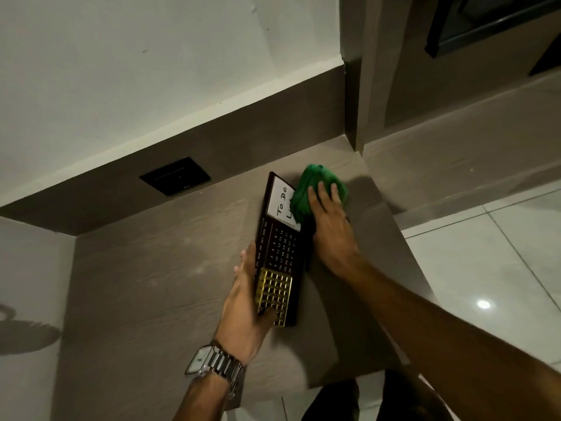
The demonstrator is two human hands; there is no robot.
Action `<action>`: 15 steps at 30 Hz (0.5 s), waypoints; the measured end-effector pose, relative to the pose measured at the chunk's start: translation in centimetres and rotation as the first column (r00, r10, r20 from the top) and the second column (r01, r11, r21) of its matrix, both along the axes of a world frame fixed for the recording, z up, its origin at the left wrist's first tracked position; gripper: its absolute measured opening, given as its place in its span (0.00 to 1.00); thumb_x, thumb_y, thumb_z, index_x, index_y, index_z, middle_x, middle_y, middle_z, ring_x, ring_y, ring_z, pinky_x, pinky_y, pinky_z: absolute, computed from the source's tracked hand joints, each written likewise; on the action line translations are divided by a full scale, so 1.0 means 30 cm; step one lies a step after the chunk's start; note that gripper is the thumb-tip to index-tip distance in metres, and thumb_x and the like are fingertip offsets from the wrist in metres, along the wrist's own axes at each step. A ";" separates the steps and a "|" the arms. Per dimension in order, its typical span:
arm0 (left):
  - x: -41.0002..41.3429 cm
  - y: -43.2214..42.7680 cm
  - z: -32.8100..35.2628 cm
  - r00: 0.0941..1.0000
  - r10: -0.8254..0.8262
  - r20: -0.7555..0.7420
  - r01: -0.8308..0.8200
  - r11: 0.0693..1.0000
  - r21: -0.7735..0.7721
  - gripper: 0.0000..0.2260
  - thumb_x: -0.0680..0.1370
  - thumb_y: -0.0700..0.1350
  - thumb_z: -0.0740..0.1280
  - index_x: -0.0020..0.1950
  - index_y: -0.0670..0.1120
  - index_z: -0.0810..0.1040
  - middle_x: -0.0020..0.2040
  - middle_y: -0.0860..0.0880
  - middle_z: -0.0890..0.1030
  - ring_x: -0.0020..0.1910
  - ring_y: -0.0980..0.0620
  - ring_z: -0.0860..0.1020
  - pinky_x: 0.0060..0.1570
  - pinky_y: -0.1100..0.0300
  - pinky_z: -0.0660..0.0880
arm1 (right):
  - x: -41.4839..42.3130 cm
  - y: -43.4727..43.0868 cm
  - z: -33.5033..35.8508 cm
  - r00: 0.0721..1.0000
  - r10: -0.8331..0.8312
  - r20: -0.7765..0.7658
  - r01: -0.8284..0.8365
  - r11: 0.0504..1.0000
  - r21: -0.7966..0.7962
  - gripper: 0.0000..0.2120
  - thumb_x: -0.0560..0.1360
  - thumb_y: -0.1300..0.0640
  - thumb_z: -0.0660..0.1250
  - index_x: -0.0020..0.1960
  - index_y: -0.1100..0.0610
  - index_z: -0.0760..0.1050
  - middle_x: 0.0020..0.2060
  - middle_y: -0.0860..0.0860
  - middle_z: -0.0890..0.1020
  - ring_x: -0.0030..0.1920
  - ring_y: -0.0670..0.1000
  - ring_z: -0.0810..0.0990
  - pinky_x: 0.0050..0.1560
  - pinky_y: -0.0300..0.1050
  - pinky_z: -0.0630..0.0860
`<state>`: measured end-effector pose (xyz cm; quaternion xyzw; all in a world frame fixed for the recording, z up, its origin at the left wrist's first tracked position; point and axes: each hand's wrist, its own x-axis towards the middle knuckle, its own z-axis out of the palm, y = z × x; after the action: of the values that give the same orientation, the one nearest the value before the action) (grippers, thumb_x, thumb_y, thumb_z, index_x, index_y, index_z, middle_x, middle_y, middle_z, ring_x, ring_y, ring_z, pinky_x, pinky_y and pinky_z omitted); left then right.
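A dark-framed desk calendar board (pixel 280 247) with a white "To Do List" panel, printed dates and a gold grid stands tilted on the grey-brown counter (pixel 158 268). My left hand (pixel 247 302) grips its lower end, thumb across the gold grid, fingers behind the frame. My right hand (pixel 329 220) lies flat, fingers straight, pressing a bunched green cloth (pixel 315 180) against the counter beside the board's top right corner. The cloth overlaps the edge of the white panel. A metal watch (pixel 212 364) is on my left wrist.
A black wall plate (pixel 175 176) sits in the brown backsplash behind the counter. A white wall rises above it. The counter ends at the right, where a glossy tiled floor (pixel 501 262) lies below. A dark window frame (pixel 485 22) is at top right.
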<state>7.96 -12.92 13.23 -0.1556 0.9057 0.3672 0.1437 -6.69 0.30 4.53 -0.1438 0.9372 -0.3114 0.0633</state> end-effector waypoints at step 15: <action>0.018 -0.012 -0.033 0.990 -0.012 -0.144 0.010 1.000 -0.017 0.47 0.71 0.35 0.71 0.77 0.61 0.44 0.78 0.48 0.62 0.72 0.36 0.68 0.61 0.34 0.75 | 0.461 0.063 -0.018 0.991 0.107 -0.075 -0.128 0.913 -0.387 0.44 0.63 0.79 0.63 0.76 0.58 0.58 0.77 0.54 0.55 0.77 0.58 0.49 0.70 0.65 0.58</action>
<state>8.50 -13.29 12.24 -0.1248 0.9175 0.3694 0.0789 7.15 2.19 3.99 -0.2177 0.8471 -0.4840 0.0274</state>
